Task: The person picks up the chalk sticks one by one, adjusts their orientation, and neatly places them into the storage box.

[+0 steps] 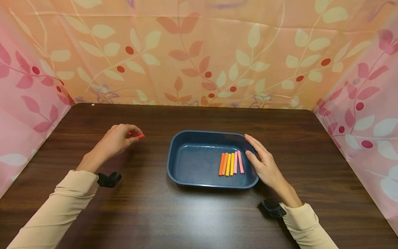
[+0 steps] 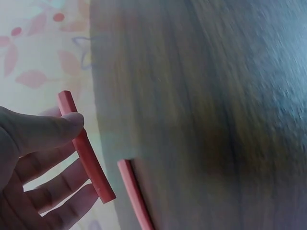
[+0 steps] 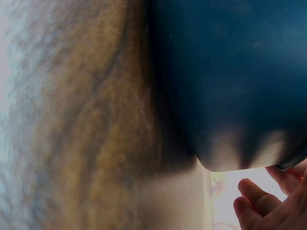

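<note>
In the head view, my left hand (image 1: 119,138) is above the table to the left of a dark blue tray (image 1: 199,186). Its thumb and fingers pinch a red stick (image 2: 90,160), faceted like a crayon or chalk. A second red stick (image 2: 135,196) lies on the table close by in the left wrist view. My right hand (image 1: 265,166) rests at the tray's right rim, fingers fairly straight, thumb over the edge. Inside the tray's right half, orange sticks (image 1: 223,164), yellow sticks (image 1: 230,165) and pink sticks (image 1: 238,162) lie side by side.
The dark brown wooden table (image 1: 146,211) carries the tray near its middle. Patterned cloth (image 1: 199,52) hangs behind the table and along both sides. A small white spot (image 1: 93,104) shows at the far left edge.
</note>
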`<move>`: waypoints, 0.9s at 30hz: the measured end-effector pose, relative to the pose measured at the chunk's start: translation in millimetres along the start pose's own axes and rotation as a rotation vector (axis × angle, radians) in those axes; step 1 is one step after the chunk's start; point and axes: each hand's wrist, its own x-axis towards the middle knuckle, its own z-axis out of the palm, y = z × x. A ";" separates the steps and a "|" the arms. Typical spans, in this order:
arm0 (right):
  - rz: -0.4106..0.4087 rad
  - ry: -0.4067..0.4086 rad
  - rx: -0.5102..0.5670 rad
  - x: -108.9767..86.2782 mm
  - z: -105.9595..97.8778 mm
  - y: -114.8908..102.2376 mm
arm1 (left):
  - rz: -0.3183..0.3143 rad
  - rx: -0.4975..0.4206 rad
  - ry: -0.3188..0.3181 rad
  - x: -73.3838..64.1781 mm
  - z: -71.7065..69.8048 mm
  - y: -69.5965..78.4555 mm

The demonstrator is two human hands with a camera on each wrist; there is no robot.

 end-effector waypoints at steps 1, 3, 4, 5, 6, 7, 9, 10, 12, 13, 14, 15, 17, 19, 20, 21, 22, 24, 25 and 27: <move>0.000 0.002 0.005 0.1 0.0 -0.3 | 0.004 0.000 0.005 -0.1 -0.7 2.6; 0.000 0.000 0.007 0.3 -0.1 -0.7 | 0.009 -0.002 0.010 -0.4 -1.9 7.8; 0.000 -0.002 0.003 0.4 -0.1 -0.6 | 0.009 -0.002 0.011 -0.6 -2.5 10.5; 0.004 -0.004 0.001 0.4 -0.1 -0.3 | 0.011 -0.001 0.013 -0.9 -3.2 13.2; 0.005 -0.007 -0.002 0.4 -0.2 -0.1 | 0.010 -0.001 0.014 -1.1 -3.8 15.7; 0.009 -0.009 -0.006 0.4 -0.3 0.3 | 0.012 0.000 0.016 -1.3 -4.4 18.2; 0.013 -0.013 -0.012 0.1 -0.5 0.6 | 0.017 -0.004 0.020 -1.5 -5.6 23.2; 0.014 -0.013 -0.014 -0.1 -0.7 0.9 | 0.023 -0.007 0.021 -1.5 -6.2 25.6; 0.015 -0.012 -0.012 -0.4 -1.0 0.9 | 0.032 -0.018 0.019 -1.3 -7.0 30.4; 0.015 -0.011 -0.010 -0.4 -1.0 0.8 | 0.038 -0.022 0.018 -1.2 -7.4 32.7; 0.015 -0.010 -0.009 -0.6 -0.9 0.6 | 0.043 -0.025 0.015 -1.1 -7.6 34.9; 0.015 -0.008 -0.008 -0.6 -0.9 0.7 | 0.046 -0.027 0.011 -1.2 -7.7 36.8; 0.011 -0.007 -0.006 -0.7 -0.8 0.2 | 0.052 -0.034 0.006 -1.2 -8.1 40.5; 0.008 -0.006 -0.004 -0.7 -0.7 0.2 | 0.059 -0.039 0.003 -1.3 -8.5 43.7; 0.007 -0.005 -0.003 -0.7 -0.6 0.5 | 0.060 -0.045 0.001 -1.2 -8.8 45.0; 0.004 -0.005 -0.006 -0.8 -0.5 0.8 | 0.060 -0.050 0.000 -1.1 -9.0 46.1; 0.002 -0.005 -0.007 -0.8 -0.4 0.9 | 0.063 -0.059 -0.001 -0.9 -9.3 47.2; 0.002 -0.005 -0.010 -0.9 -0.1 2.1 | 0.065 -0.071 -0.006 -0.3 -9.5 49.3; 0.000 -0.004 -0.012 -1.0 0.0 2.5 | 0.067 -0.077 -0.008 -0.1 -9.7 50.6; 0.000 -0.004 -0.014 -1.1 0.3 3.3 | 0.070 -0.092 -0.014 0.1 -9.9 53.3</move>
